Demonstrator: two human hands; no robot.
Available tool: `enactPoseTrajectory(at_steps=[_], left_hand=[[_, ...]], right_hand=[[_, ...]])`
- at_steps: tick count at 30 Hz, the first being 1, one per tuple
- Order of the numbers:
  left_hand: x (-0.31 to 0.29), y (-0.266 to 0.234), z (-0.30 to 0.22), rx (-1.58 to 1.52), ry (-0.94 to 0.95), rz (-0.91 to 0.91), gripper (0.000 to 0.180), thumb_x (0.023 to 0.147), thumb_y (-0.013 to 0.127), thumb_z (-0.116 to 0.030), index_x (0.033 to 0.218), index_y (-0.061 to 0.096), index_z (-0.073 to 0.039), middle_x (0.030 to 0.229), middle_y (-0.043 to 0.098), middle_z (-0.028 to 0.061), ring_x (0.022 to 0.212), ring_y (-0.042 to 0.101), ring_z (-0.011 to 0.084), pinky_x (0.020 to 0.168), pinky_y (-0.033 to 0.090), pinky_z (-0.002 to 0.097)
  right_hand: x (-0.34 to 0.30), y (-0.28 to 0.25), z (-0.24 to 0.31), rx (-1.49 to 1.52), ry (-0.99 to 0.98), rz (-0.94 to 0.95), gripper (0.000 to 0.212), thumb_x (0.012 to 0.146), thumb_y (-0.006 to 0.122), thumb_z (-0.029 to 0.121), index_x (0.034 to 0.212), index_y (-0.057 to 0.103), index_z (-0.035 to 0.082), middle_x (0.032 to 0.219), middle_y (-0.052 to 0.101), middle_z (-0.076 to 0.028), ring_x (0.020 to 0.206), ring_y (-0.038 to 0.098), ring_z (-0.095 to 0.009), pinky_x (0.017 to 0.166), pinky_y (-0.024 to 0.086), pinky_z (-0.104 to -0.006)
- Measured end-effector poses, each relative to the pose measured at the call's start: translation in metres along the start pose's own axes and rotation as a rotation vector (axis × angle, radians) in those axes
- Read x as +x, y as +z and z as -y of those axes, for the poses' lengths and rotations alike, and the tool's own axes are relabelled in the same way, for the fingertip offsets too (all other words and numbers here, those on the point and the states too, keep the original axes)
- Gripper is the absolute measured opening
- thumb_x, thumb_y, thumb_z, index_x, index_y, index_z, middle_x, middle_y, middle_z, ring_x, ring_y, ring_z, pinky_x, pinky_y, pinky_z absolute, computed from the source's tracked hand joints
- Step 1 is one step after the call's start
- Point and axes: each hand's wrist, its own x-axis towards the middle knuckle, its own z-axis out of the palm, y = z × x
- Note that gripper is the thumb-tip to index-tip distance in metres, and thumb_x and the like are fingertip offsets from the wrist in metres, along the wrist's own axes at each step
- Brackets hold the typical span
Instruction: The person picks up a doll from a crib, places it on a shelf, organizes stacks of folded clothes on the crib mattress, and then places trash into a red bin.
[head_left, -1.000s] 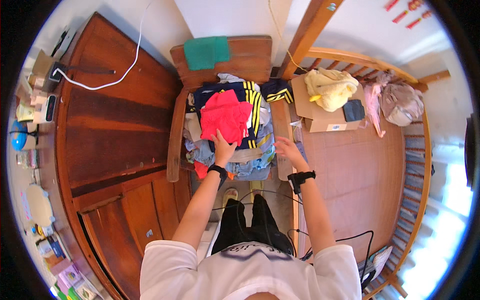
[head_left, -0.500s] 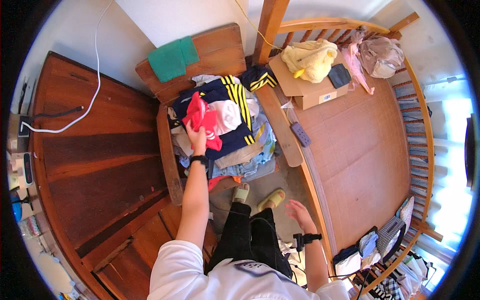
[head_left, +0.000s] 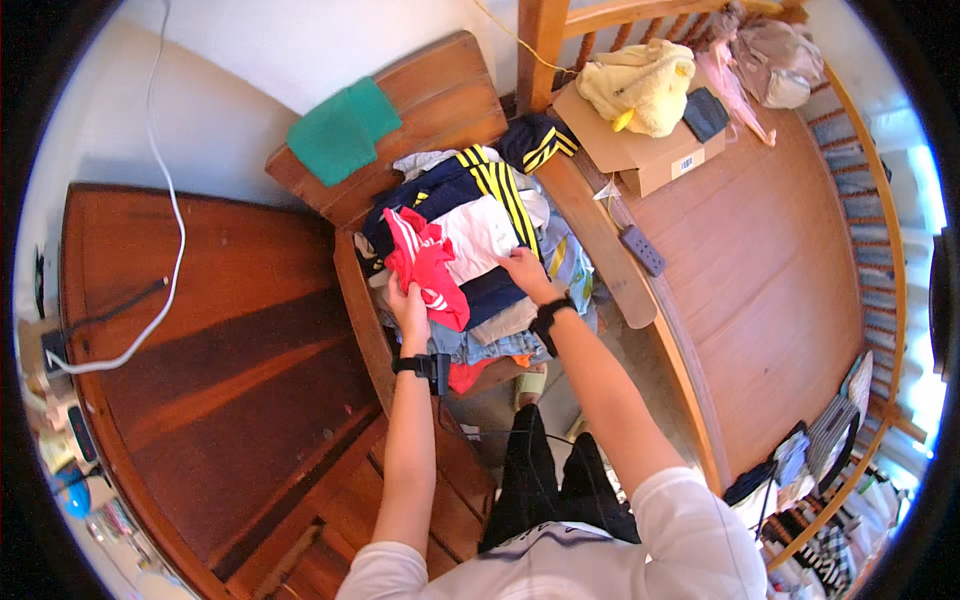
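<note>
A red-and-white garment point(head_left: 437, 275) with white stripes on its red part lies over a pile of clothes on a wooden seat. My left hand point(head_left: 408, 308) is closed on the lower red edge. At the right edge of the white part point(head_left: 478, 238), my right hand point(head_left: 528, 272) pinches the cloth. Whether the red and white parts are one piece is hard to make out. Beneath them lies a navy garment point(head_left: 510, 200) with yellow stripes, and light and denim clothes point(head_left: 470, 345) show below it.
A green cloth point(head_left: 345, 130) hangs on the wooden backrest point(head_left: 440, 95). To the right is a wooden bed point(head_left: 745, 270) with a cardboard box point(head_left: 655, 178), a yellow fluffy item point(head_left: 640, 85) and a purple power strip point(head_left: 642, 250). A dark wooden cabinet point(head_left: 200, 270) stands left.
My right hand has come up from beside my body to the white cloth. The white part now lies spread flatter. My left hand has shifted to the red part's lower edge.
</note>
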Motion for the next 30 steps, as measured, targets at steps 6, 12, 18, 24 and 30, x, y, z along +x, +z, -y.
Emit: enactPoseTrajectory(at_steps=[6,12,18,24,30], left_hand=[[-0.005,-0.012,-0.014,0.066,0.083,-0.011,0.057,0.071,0.041,0.003,0.126,0.028,0.001,0.124,0.037,0.0158,0.112,0.039,0.0239,0.094,0.029,0.0308],[-0.014,0.035,-0.031,0.465,0.234,-0.235,0.056,0.071,0.040,0.003,0.125,0.026,0.005,0.119,0.040,0.0256,0.108,0.043,0.0331,0.093,0.032,0.0351],[-0.010,0.089,-0.031,0.583,0.294,-0.464,0.053,0.074,0.039,0.002,0.124,0.023,0.007,0.106,0.046,0.0329,0.099,0.046,0.0430,0.086,0.036,0.0447],[0.031,0.101,0.029,0.588,0.486,-0.074,0.055,0.071,0.047,-0.001,0.121,0.026,0.011,0.119,0.036,0.0318,0.109,0.039,0.0399,0.092,0.030,0.0437],[-0.079,0.179,0.008,1.242,0.315,0.122,0.060,0.071,0.058,-0.016,0.120,0.031,0.006,0.120,0.034,0.0304,0.112,0.034,0.0396,0.092,0.029,0.0438]], right_hand=[[-0.010,0.022,0.055,0.302,0.488,0.109,0.066,0.058,0.070,0.037,0.103,0.050,-0.007,0.099,0.057,-0.013,0.079,0.057,-0.020,0.067,0.044,-0.0324],[-0.028,0.011,0.075,0.340,-0.054,0.015,0.032,0.063,0.064,0.019,0.087,0.059,-0.002,0.076,0.062,-0.014,0.067,0.060,-0.019,0.064,0.046,-0.0305],[-0.077,-0.046,0.081,0.260,-0.097,-0.260,0.032,0.062,0.061,0.016,0.091,0.058,0.001,0.080,0.061,-0.015,0.071,0.060,-0.019,0.066,0.046,-0.0311],[-0.157,-0.117,0.068,0.390,-0.211,-0.465,0.038,0.062,0.062,0.013,0.096,0.055,-0.001,0.085,0.060,-0.016,0.077,0.059,-0.019,0.071,0.046,-0.0310],[-0.280,-0.222,0.021,0.390,-0.108,-0.435,0.033,0.063,0.060,0.014,0.092,0.055,0.000,0.081,0.059,-0.015,0.069,0.054,-0.017,0.065,0.044,-0.0308]])
